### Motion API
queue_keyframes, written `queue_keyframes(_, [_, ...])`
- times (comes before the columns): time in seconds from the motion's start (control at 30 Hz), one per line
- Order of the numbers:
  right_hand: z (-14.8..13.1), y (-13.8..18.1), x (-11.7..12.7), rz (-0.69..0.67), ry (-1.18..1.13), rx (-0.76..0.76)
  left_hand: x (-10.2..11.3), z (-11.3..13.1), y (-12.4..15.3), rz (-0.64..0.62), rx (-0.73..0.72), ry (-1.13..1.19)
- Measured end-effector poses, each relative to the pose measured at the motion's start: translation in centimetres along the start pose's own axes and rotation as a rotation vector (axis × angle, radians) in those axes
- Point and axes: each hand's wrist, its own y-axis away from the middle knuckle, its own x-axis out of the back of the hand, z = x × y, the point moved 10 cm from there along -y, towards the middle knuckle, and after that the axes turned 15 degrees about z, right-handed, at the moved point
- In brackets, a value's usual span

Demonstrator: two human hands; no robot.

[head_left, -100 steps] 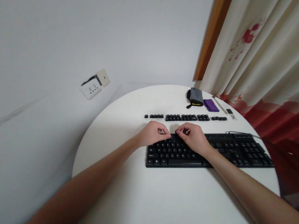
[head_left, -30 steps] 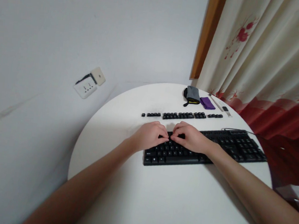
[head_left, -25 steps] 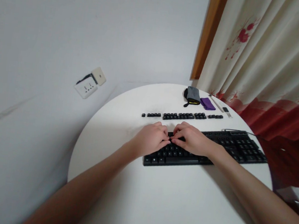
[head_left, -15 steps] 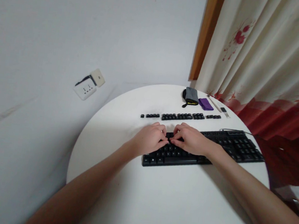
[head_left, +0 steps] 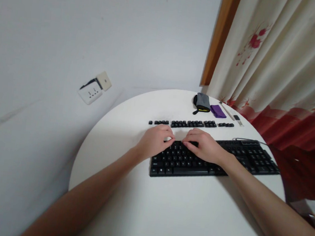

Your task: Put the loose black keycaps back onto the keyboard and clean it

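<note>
A black keyboard (head_left: 191,171) lies across the white round table, its long side towards me. My left hand (head_left: 155,142) is over its left end, thumb and forefinger pinched together near the upper key rows. Opposite it, my right hand (head_left: 203,147) bends over the keyboard's upper middle, thumb and fingers drawn in. A small gap separates the two sets of fingertips. Whatever either pinch holds is hidden or too small to name. Behind the hands, loose black keycaps (head_left: 187,124) stand in a row of several groups.
At the table's back right lie a grey pouch (head_left: 203,102), a folded purple cloth (head_left: 218,111), a thin brush-like stick (head_left: 227,110) and a small clear-and-black item (head_left: 238,120). A wall with a socket (head_left: 90,92) borders the left; a curtain (head_left: 277,70) hangs at right.
My fingertips have shifted slightly up towards the keyboard's back edge and a little further apart. More of the letter keys shows between the hands. The camera view has shifted slightly.
</note>
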Motion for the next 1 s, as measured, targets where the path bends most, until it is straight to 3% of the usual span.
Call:
queue_keyframes(0.17, [-0.4, 0.6, -1.7, -0.101, 0.001, 0.033, -1.6, 1.4, 0.8, -0.18, -0.119, 0.081])
queue_keyframes(0.27, [-0.4, 0.5, -1.7, -0.087, 0.011, 0.033, -1.7, 1.5, 0.7, -0.191, -0.107, 0.068])
queue_keyframes(0.4, [0.4, 0.0, 0.2, 0.085, 0.032, -0.038, -1.0, 1.7, 0.5, -0.156, -0.058, 0.071])
queue_keyframes(0.63, [2.3, 0.0, 3.9, 0.466, 0.026, -0.169, -3.4, 3.7, 3.1, -0.371, -0.079, -0.034])
queue_keyframes(0.83, [2.9, 0.1, 4.9, 0.543, 0.022, -0.208, -3.5, 3.7, 3.7, -0.423, -0.07, -0.099])
queue_keyframes(1.0, [2.8, 0.1, 5.1, 0.547, 0.023, -0.238, -1.9, 1.5, 4.0, -0.483, -0.061, -0.065])
